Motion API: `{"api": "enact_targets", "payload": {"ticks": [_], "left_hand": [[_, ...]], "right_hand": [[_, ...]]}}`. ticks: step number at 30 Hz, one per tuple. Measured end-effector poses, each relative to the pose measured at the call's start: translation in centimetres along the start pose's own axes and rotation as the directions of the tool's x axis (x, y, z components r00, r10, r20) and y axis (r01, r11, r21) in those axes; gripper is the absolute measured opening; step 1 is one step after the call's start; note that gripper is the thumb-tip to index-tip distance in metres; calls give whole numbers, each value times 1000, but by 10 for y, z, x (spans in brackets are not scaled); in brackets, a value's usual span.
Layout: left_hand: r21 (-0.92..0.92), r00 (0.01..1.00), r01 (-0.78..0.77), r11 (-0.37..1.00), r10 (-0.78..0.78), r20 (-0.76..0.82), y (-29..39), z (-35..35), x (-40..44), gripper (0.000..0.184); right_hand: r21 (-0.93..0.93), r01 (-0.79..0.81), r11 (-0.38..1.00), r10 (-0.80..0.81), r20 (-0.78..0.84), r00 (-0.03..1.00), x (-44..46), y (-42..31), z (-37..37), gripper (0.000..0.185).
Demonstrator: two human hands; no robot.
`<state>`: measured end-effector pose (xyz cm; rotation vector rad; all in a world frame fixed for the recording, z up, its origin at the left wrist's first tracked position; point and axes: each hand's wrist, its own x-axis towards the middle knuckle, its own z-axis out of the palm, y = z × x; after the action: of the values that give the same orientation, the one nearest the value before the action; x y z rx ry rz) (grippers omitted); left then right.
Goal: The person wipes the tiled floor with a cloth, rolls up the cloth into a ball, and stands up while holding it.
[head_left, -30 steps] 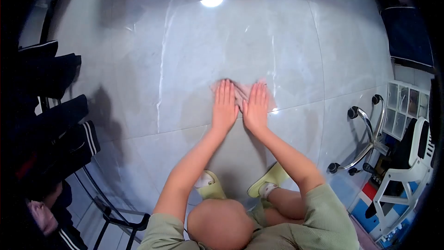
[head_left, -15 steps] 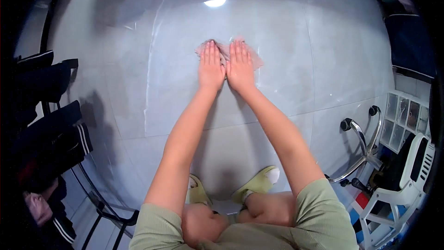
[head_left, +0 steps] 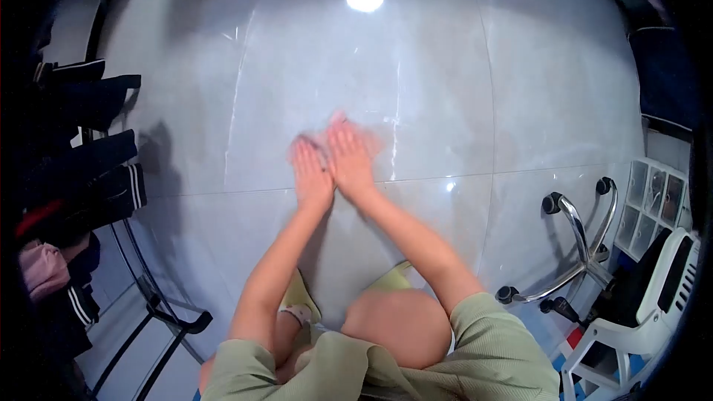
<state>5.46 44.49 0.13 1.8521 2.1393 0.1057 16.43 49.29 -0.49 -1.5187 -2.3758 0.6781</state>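
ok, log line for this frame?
left hand: flat on pink cloth | right hand: flat on pink cloth | pink cloth: on tiled floor

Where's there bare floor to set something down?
Bare floor lies ahead of the pink cloth, up to the light's reflection, and between your right hand and the chrome wheeled base. Crowded: far left, with dark clothes; far right, with a drawer unit.
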Motion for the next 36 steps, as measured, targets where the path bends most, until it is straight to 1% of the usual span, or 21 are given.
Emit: {"api": "enact_targets", "payload": {"ticks": [2,3,4,6,8,9,10,11,14,17,18,21,23,24,27,29,32,33,36], "left_hand": [[-14,1000,-24,1000,25,18,-15,-2,-48,58],[26,994,-67,997,64,88,-24,-2,-75,58],[65,982,-113,992,101,157,-33,-1,-98,57],[109,946,-186,977,148,288,-37,-3,-114,56],[119,895,-244,962,176,410,-24,-7,-118,55],[69,874,-310,948,255,414,-20,-3,-119,54],[17,847,-373,928,333,413,-16,3,-118,54],[-35,817,-434,900,410,407,-9,9,-118,53],[-115,766,-544,831,548,337,20,20,-115,54],[-34,760,-614,789,601,247,51,18,-96,56],[-50,762,-610,791,603,238,52,21,-90,57],[-70,765,-608,791,607,216,49,25,-54,58],[-53,770,-602,797,597,226,51,14,-28,59],[-12,778,-602,798,590,217,51,10,-14,59],[92,807,-584,807,564,178,52,1,27,59],[138,833,-551,823,536,132,52,0,52,58],[129,870,-486,864,493,-21,47,3,87,58],[188,882,-455,870,470,-41,49,-1,96,59],[112,903,-402,909,414,-114,52,-2,106,57]], "right_hand": [[55,117,992,-119,32,992,-36,-14,7,61],[88,172,981,-177,45,983,-54,-22,10,60],[126,173,977,-179,35,983,-72,-28,11,61],[199,178,964,-185,15,983,-106,-33,10,63],[237,32,971,-58,106,993,-135,-28,17,64],[248,-42,968,4,154,988,-148,-24,17,64],[219,-91,971,54,167,984,-160,-19,13,65],[189,-138,972,104,178,979,-172,-14,8,66],[127,-240,963,220,154,963,-193,12,-13,67],[48,-300,953,293,126,948,-184,16,-26,67],[11,-318,948,315,125,941,-180,18,-30,66],[39,-308,951,306,48,951,-149,23,-32,65],[3,-309,951,309,-4,951,-120,25,-34,63],[-14,-307,952,307,-30,951,-104,27,-35,63],[-87,-241,967,232,-106,967,-59,40,-38,60],[-78,-187,979,174,-150,973,-31,50,-41,60],[-83,-125,989,106,-210,972,16,64,-41,61],[-87,-109,990,87,-227,970,27,67,-40,61],[-100,-81,992,53,-256,965,46,72,-38,60]]}}
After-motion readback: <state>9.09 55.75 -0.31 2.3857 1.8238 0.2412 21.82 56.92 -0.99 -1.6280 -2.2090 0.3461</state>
